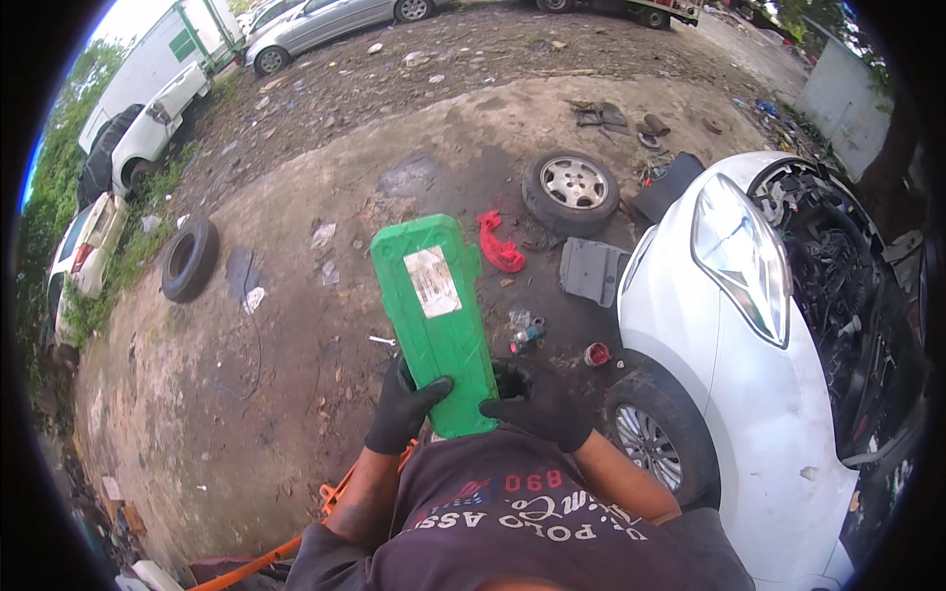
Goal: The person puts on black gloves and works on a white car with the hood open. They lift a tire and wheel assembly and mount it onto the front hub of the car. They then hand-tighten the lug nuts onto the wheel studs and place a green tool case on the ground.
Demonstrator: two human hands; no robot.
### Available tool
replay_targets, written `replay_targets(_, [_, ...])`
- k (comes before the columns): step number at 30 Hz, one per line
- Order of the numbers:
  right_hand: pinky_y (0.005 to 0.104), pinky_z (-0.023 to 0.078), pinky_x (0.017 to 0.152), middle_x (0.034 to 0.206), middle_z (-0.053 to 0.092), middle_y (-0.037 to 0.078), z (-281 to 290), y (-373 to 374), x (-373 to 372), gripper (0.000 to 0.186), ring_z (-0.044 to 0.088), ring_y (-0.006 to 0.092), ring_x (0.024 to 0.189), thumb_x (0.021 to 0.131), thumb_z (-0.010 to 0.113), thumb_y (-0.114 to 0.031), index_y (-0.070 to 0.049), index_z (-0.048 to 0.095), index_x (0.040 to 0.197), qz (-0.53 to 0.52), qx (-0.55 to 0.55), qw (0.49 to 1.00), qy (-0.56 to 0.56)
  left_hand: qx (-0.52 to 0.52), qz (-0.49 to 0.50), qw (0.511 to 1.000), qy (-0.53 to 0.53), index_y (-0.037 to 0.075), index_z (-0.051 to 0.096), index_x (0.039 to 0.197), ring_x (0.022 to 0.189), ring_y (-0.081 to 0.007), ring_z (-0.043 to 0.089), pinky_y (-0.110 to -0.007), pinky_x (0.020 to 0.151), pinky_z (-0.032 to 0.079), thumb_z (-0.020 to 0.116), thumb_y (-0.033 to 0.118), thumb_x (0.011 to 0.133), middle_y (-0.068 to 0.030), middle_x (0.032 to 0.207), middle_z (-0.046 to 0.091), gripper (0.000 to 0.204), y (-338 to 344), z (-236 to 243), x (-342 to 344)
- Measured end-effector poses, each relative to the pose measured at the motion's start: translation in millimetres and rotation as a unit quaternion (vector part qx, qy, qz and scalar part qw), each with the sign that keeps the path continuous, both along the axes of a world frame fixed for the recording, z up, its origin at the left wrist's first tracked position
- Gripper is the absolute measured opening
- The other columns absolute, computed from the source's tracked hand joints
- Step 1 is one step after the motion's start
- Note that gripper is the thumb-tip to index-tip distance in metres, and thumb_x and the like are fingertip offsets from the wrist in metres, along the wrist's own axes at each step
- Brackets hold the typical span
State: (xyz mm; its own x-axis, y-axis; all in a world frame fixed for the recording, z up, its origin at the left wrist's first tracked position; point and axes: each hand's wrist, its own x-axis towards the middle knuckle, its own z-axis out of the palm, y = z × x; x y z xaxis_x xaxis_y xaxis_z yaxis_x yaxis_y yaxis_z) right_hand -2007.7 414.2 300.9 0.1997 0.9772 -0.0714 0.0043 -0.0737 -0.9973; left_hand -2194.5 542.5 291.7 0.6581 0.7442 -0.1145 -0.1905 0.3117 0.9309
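Note:
A long green plastic case (451, 347) with a worn white label is held in front of my body, tilted up and away from me. My left hand (404, 406), in a black glove, grips its near left edge with the thumb lying on top. On the opposite edge my right hand (540, 402), gloved the same way, presses its thumb to the case near the lower corner. The fingers of both hands are partly hidden under and behind the case. The case looks closed; its underside is out of sight.
At right stands a white car (680, 295) with its engine bay exposed. A wheel (574, 192), a red plastic piece (501, 244), a grey panel (593, 271), a wrench (382, 341) and a power tool (527, 335) lie on the ground. A loose tire (190, 260) is left; an orange bar (256, 563) lies lower left.

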Motion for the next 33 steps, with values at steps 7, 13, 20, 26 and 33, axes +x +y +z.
replay_targets(7, [0.0345, 0.05, 0.095, 0.12, 0.064, 0.014, -7.7, -19.6, -2.8, 0.064, 0.062, 0.0192, 0.108, 0.075, 0.083, -0.011, 0.004, 0.053, 0.13, 0.019, -0.095, 0.99, 0.105, 0.007, -0.102, 0.992, 0.067, -0.002, 0.048, 0.135, 0.11, -0.0201, 0.062, -0.037, 0.096, 0.049, 0.077, 0.013, 0.081, -0.0124, 0.124, 0.063, 0.063, -7.8, 9.0, 7.8])
replay_targets(13, [0.0353, 0.049, 0.096, 0.122, 0.063, 0.014, -37.5, -28.1, -11.4, 0.065, 0.061, 0.0199, 0.111, 0.074, 0.082, -0.008, 0.005, 0.051, 0.131, -0.023, -0.033, 0.981, 0.189, -0.005, -0.138, 0.989, 0.058, -0.003, 0.049, 0.133, 0.11, -0.0177, 0.061, -0.035, 0.094, 0.05, 0.077, 0.013, 0.084, -0.0118, 0.123, 0.063, 0.059, -7.4, -0.7, 14.1])
replay_targets(20, [0.0347, 0.05, 0.094, 0.122, 0.063, 0.013, -37.7, -40.4, -23.4, 0.063, 0.061, 0.0183, 0.109, 0.076, 0.08, -0.008, 0.004, 0.051, 0.131, -0.07, -0.057, 0.984, 0.152, 0.027, -0.163, 0.983, 0.074, -0.002, 0.047, 0.136, 0.111, -0.0193, 0.06, -0.037, 0.096, 0.049, 0.078, 0.015, 0.081, -0.012, 0.124, 0.062, 0.065, -4.9, -9.4, 14.6])
replay_targets(26, [0.0335, 0.051, 0.092, 0.122, 0.063, 0.013, -18.0, -45.7, -19.3, 0.067, 0.061, 0.0186, 0.108, 0.078, 0.08, -0.012, 0.005, 0.049, 0.135, -0.029, -0.086, 0.981, 0.171, -0.032, -0.155, 0.985, 0.062, -0.002, 0.048, 0.136, 0.11, -0.0189, 0.061, -0.036, 0.096, 0.049, 0.075, 0.016, 0.083, -0.0124, 0.124, 0.062, 0.062, -11.9, -12.3, 9.4])
replay_targets(33, [0.0357, 0.049, 0.096, 0.124, 0.063, 0.015, -50.0, -23.0, -22.7, 0.066, 0.062, 0.0211, 0.11, 0.081, 0.08, -0.021, 0.003, 0.051, 0.135, 0.019, -0.137, 0.986, 0.098, -0.037, -0.154, 0.983, 0.094, -0.002, 0.049, 0.135, 0.11, -0.0184, 0.061, -0.036, 0.096, 0.049, 0.073, 0.012, 0.084, -0.0127, 0.124, 0.063, 0.059, -8.5, -41.3, -1.8])
